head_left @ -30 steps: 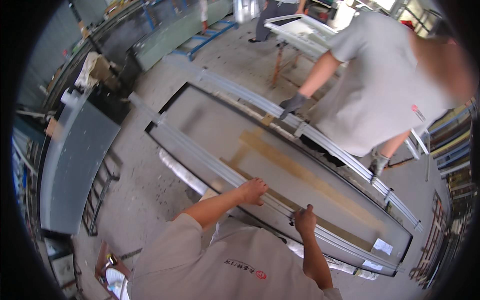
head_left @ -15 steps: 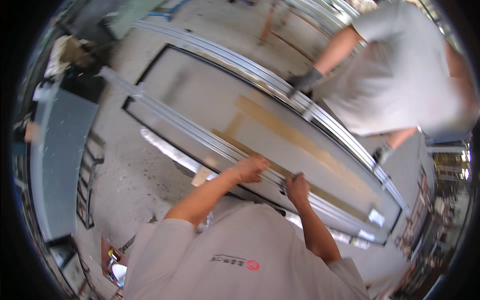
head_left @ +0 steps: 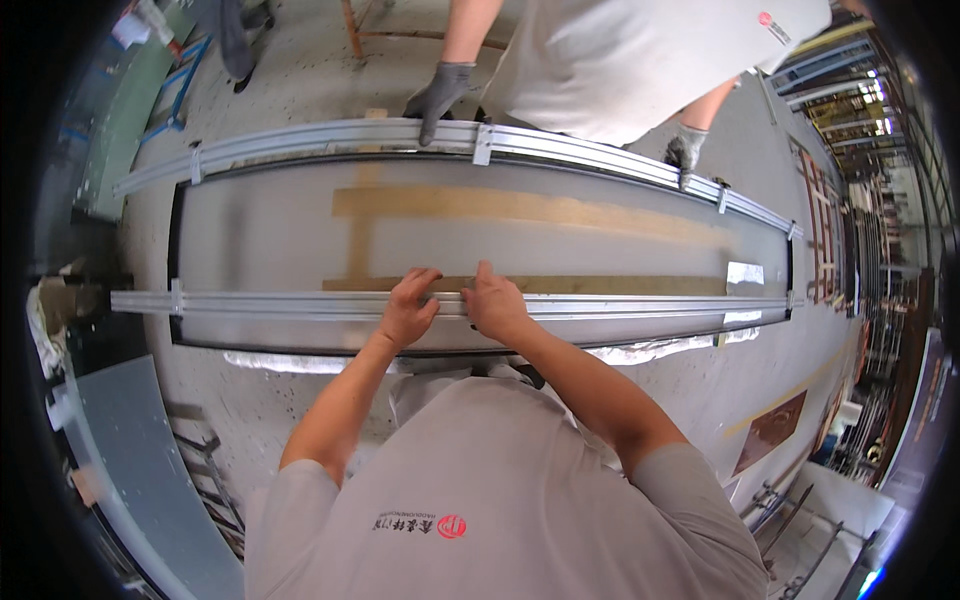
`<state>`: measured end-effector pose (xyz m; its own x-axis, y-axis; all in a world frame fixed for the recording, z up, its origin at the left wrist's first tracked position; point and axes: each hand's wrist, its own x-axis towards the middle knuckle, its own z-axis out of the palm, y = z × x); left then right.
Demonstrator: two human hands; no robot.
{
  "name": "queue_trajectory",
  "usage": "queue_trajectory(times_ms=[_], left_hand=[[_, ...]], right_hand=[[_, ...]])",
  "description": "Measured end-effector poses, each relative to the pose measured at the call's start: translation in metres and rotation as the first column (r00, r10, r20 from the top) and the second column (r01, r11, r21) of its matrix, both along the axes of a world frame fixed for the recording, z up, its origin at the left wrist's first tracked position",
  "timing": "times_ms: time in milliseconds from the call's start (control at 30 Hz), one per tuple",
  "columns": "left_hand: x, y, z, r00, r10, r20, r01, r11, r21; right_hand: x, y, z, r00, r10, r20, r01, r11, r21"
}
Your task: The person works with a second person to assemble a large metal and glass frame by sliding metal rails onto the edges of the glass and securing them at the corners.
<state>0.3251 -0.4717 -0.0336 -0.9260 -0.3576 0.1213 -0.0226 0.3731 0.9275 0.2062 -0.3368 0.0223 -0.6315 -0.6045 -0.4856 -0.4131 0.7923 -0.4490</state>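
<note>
A long silver metal rail [head_left: 640, 307] lies lengthwise across the near side of a frosted glass panel [head_left: 275, 225] with a dark edge. My left hand [head_left: 408, 312] bends its fingers over this rail near its middle. Just beside it, my right hand [head_left: 497, 305] grips the same rail, its index finger pointing up and away. Part of the fingers' undersides is hidden. Along the panel's far edge runs a second metal rail [head_left: 335, 138] with small brackets. A co-worker's dark-gloved hand [head_left: 437, 98] rests on it, and the other gloved hand [head_left: 687, 150] touches it farther right.
The co-worker [head_left: 610, 70] bends over the far side. Tan strips [head_left: 520, 207] show through the glass. A dark green sheet [head_left: 135, 430] stands at the left. Metal racks [head_left: 825, 90] and stacked lengths line the right. Another person's legs [head_left: 230, 40] are at the back left.
The view has turned, so the slanted panel and rails now run almost level across. My hands remain on the near rail, and my right index finger now sticks out. The co-worker's hands remain at the far rail.
</note>
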Motion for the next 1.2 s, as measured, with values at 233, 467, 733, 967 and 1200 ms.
queue_trajectory(times_ms=[233,467,733,967,1200], left_hand=[[-0.02,0.053,0.035,0.894,0.204,0.398,0.062,0.825,-0.562],[-0.051,0.093,0.039,0.756,0.253,0.604,0.174,0.812,-0.557],[-0.024,0.069,0.034,0.694,0.451,0.561,-0.014,0.788,-0.616],[0.057,-0.025,0.029,0.64,0.618,0.457,-0.146,0.681,-0.717],[0.098,-0.076,0.023,0.66,0.665,0.349,-0.229,0.621,-0.75]], right_hand=[[-0.025,0.106,-0.007,0.953,-0.113,-0.28,0.08,0.989,-0.127],[-0.033,0.149,-0.013,0.898,0.032,-0.438,-0.104,0.984,-0.141],[-0.05,0.165,-0.031,0.886,0.041,-0.461,-0.166,0.958,-0.233],[-0.048,0.164,-0.028,0.882,0.031,-0.47,-0.171,0.951,-0.258],[-0.042,0.163,-0.036,0.836,0.062,-0.546,-0.213,0.952,-0.219]])
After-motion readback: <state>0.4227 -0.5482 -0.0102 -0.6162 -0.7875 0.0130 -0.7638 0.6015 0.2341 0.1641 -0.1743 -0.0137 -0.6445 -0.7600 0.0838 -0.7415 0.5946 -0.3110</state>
